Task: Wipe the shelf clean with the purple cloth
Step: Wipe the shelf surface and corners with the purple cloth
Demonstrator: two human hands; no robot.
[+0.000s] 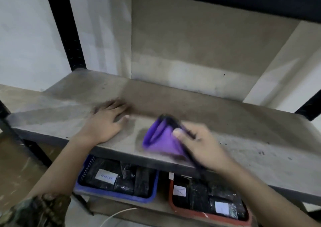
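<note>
Your right hand (203,147) pinches the folded purple cloth (161,140) at the dusty grey shelf board's (225,122) front edge; your left hand (104,120) lies spread flat on it. Wiping looks just begun; next, press and sweep across.

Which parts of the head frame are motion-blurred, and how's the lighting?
Head view: the right hand and purple cloth are smeared by motion; the left hand, flat on the shelf, is softer at the fingertips. Lighting is dim, with no glare. Wide-angle bending shows at the shelf edges.
</note>
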